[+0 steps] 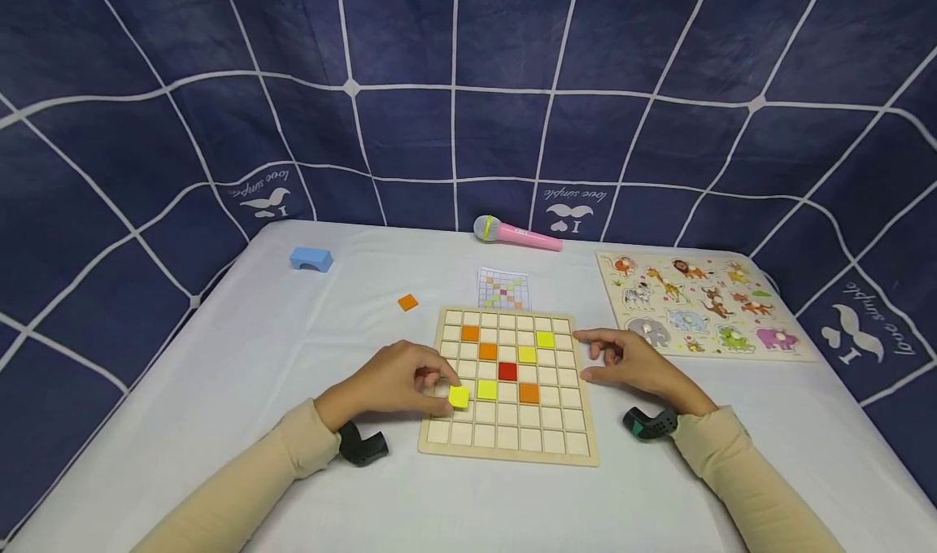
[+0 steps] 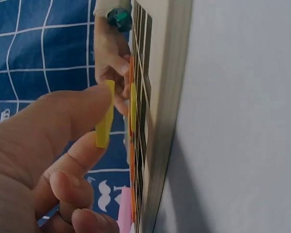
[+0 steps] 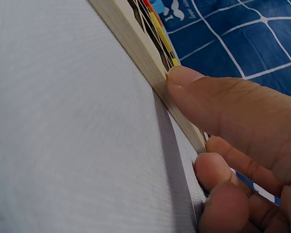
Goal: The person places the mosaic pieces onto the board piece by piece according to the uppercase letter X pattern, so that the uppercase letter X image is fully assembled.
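Note:
Between thumb and forefinger, my left hand [image 1: 401,379] pinches a yellow square tile [image 1: 459,397]. In the left wrist view this yellow tile [image 2: 105,116] is seen edge-on, raised above the board. Below it lies a wooden grid board [image 1: 508,439] of square cells. Several orange, yellow and yellow-green tiles sit in its cells, with a red tile [image 1: 507,371] near the middle. At the board's right edge rests my right hand [image 1: 628,361], thumb and forefinger extended against the rim. The right wrist view shows its thumb [image 3: 208,94] touching the board's side, other fingers loosely curled.
A loose orange tile [image 1: 407,302] and a printed pattern card [image 1: 505,289] lie beyond the board. Farther back are a blue arch block [image 1: 311,259] and a pink toy microphone [image 1: 523,236]. An animal peg puzzle [image 1: 703,305] occupies the right side of the white-covered table.

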{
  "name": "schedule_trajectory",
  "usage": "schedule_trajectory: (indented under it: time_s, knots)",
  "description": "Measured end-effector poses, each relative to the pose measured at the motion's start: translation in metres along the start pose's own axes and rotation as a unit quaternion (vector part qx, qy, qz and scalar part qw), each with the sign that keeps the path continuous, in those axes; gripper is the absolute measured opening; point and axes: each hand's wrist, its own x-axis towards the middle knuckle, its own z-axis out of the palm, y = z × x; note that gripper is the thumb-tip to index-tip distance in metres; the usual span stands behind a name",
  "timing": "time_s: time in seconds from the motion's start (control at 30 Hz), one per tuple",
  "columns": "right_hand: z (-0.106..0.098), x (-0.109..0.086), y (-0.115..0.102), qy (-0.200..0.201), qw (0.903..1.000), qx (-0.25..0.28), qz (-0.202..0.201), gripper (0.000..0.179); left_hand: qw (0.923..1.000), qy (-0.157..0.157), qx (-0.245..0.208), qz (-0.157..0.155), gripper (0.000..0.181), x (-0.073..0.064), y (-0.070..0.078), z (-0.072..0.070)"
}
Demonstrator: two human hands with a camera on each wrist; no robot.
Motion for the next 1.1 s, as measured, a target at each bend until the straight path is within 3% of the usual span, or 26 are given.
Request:
schedule_trajectory:
  time_s: [0.63,1.1]
  knots:
    - [0.000,0.001,0.001,-0.002,1.0000,-0.004,0.003,0.060,0.9997,-0.021,0.014,0.000,0.022,0.000,-0.002,0.015]
    - [0.000,0.000,0.001,-0.001,1.0000,-0.001,0.000,0.059,0.9994,-0.029,-0.001,-0.017,0.026,0.001,-0.001,0.014]
